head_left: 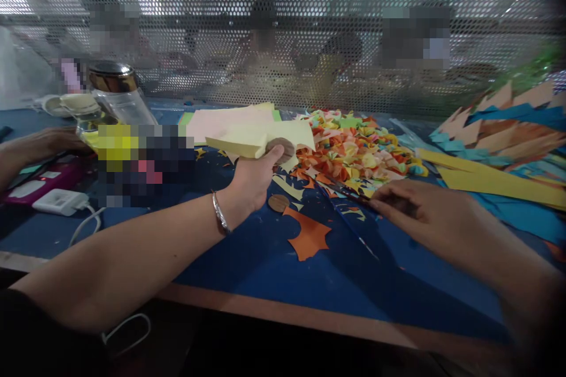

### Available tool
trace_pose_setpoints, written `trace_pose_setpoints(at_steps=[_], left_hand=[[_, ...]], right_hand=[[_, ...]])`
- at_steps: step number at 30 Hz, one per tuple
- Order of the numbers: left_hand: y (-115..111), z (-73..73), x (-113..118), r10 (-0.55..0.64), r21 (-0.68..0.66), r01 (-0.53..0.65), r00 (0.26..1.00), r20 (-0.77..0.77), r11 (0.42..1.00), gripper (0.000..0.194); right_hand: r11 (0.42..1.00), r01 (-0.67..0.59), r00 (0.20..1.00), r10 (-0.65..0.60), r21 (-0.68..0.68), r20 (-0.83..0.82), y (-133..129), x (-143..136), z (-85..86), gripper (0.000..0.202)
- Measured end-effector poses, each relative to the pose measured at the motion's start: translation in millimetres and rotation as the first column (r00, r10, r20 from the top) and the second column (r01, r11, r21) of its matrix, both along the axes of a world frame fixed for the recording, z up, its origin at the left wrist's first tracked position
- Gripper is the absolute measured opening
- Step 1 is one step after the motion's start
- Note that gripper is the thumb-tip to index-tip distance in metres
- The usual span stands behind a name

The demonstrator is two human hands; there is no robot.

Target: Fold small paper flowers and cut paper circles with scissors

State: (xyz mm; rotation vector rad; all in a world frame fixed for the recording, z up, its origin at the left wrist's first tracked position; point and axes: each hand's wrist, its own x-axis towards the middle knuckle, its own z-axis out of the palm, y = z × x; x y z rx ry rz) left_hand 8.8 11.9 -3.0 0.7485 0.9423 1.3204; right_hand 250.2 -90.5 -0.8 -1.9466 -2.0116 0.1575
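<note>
My left hand [259,179] pinches folded pale yellow paper [247,140], with a round brown disc [282,151] under the thumb against the paper. At the right, my right hand [404,203] is closed round the handle end of dark scissors [345,189], whose blades point left towards the scraps. A second round brown disc [279,203] lies on the blue table below my left hand. Beside it is an orange paper offcut [309,234]. A thin blue pen-like stick [349,221] slants across the table under the scissors.
Behind the scissors is a heap of colourful paper pieces [354,147]. Pink sheets [230,121] lie behind my left hand. Yellow and blue spiky paper [499,182] stands at the right. A glass jar [121,94], a purple power strip [44,179] and another person's hand [55,141] are at the left.
</note>
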Motion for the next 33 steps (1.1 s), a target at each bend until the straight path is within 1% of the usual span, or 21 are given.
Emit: trace_pose_setpoints(at_steps=[5,7,9,11,15,18,20,22,24,26,27,31,33], left_hand=[[-7.2,-3.9,0.7,-0.052,0.026,0.051,0.999,0.015,0.998,0.023],[-9.3,-4.3,0.2,-0.062,0.021,0.061,0.998,0.031,0.998,0.024],[-10.4,-4.1,-0.8,-0.066,0.005,0.066,0.997,0.038,0.998,0.025],[-10.7,-4.0,-1.9,-0.07,-0.001,0.07,0.997,0.039,0.998,0.026],[-9.5,-4.4,-2.0,-0.08,0.002,0.08,0.994,0.079,0.997,0.023],[-9.8,-4.8,0.5,-0.069,-0.025,0.071,0.995,0.078,0.997,0.024],[-11.9,-4.2,2.8,-0.071,-0.04,0.074,0.994,0.086,0.996,0.023],[-15.4,-2.9,5.0,-0.076,-0.052,0.083,0.99,0.115,0.995,0.019],[-19.5,-1.2,6.8,-0.078,-0.066,0.088,0.986,0.146,0.994,0.018],[-23.0,0.2,8.2,-0.094,-0.074,0.108,0.981,0.17,0.991,0.016],[-24.4,0.7,8.8,-0.106,-0.073,0.121,0.978,0.178,0.99,0.015],[-26.7,1.2,10.9,-0.113,-0.068,0.129,0.974,0.198,0.989,0.015],[-26.7,0.9,11.5,-0.105,-0.089,0.125,0.975,0.194,0.988,0.015]], right_hand=[[0.992,-0.123,0.978,0.117,0.023,0.174,23.1,0.8,-12.3,0.026],[0.988,-0.149,0.97,0.14,0.028,0.201,30.7,0.5,-17.2,0.023],[0.985,-0.17,0.969,0.161,0.035,0.185,34.6,0.3,-18.2,0.02],[0.985,-0.165,0.979,0.157,0.054,0.128,34.4,-0.4,-15.0,0.019],[0.995,-0.076,0.994,0.081,0.063,-0.068,28.1,-5.3,-2.1,0.022],[0.998,-0.021,0.967,0.034,0.052,-0.252,24.7,-15.1,6.3,0.026],[1.0,-0.018,0.915,0.024,0.018,-0.404,24.0,-24.8,9.6,0.027],[0.998,-0.029,0.821,-0.005,-0.051,-0.571,24.2,-35.5,10.7,0.026],[0.993,-0.032,0.726,-0.055,-0.114,-0.685,24.7,-45.7,9.8,0.025],[0.987,-0.042,0.654,-0.09,-0.154,-0.751,25.2,-54.1,7.7,0.027],[0.987,-0.045,0.625,-0.092,-0.153,-0.775,25.4,-57.6,6.3,0.029],[0.995,-0.041,0.505,-0.062,-0.095,-0.861,26.0,-67.0,0.6,0.039],[0.994,-0.036,0.434,-0.079,-0.105,-0.897,26.3,-69.4,-2.1,0.042]])
